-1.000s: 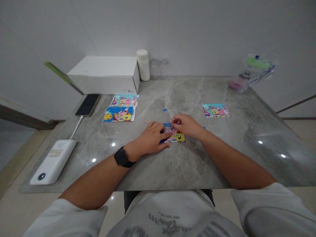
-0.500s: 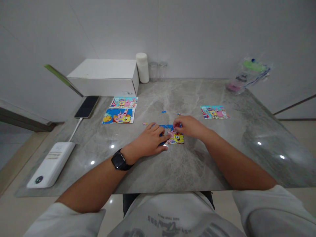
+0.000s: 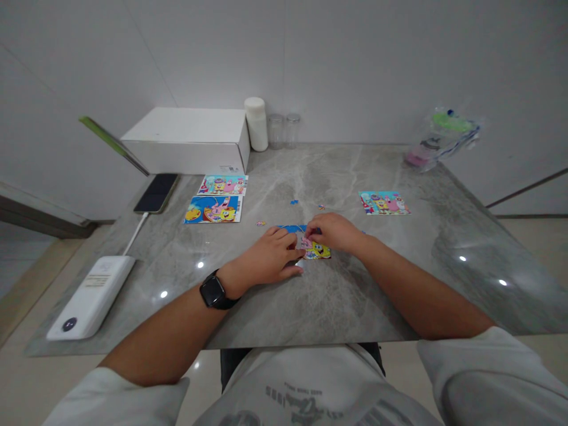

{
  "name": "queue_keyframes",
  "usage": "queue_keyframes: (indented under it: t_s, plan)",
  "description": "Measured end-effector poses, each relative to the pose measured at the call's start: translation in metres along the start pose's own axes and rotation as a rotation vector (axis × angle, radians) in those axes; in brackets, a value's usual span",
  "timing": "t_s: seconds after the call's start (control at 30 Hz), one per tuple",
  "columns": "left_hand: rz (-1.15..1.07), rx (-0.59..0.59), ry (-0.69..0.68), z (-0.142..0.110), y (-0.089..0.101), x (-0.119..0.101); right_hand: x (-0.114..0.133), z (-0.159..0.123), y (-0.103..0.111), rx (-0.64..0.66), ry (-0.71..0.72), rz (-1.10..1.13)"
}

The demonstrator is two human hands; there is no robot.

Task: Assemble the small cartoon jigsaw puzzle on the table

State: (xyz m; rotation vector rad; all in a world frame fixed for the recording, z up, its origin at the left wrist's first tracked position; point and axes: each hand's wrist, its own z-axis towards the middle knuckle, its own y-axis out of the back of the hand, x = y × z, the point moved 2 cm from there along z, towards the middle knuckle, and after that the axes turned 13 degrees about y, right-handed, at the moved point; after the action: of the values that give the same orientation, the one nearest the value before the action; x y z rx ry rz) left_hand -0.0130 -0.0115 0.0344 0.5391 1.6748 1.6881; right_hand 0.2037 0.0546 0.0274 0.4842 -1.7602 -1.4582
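Note:
A small jigsaw puzzle, with a yellow cartoon figure and blue and pink parts, lies on the table between my hands, which partly cover it. My left hand, wearing a black watch, lies over its left side with the fingers apart. At its upper right, the thumb and fingers of my right hand pinch a small puzzle piece, mostly hidden, with the fingertips down at the picture. Loose pieces lie beyond: a blue piece, a multicoloured piece and a pinkish piece.
Picture cards lie to the left, another card to the right. A phone is cabled to a white power bank. Along the back stand a white box, a white bottle, two glasses and a plastic bag.
My right hand has moved slightly left and down over the puzzle. My left hand's fingers have drawn in a little, uncovering more of the puzzle's blue top edge.

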Motion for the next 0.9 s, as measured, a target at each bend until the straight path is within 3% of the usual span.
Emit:
queue_keyframes:
  t_s: [0.2, 0.4, 0.53, 0.9]
  plan:
    - [-0.007, -0.004, 0.008, 0.000, 0.000, 0.001, 0.006, 0.012, 0.006, 0.023, 0.019, -0.027]
    - [-0.003, 0.009, 0.033, 0.000, 0.002, -0.003, 0.021, 0.026, 0.010, 0.250, -0.022, -0.087]
    - [-0.014, 0.003, 0.042, 0.000, 0.002, -0.003, 0.026, 0.033, 0.013, 0.336, -0.066, -0.101]
    - [-0.040, -0.020, 0.032, 0.000, -0.002, 0.000, 0.030, 0.035, 0.015, 0.318, -0.006, -0.102]
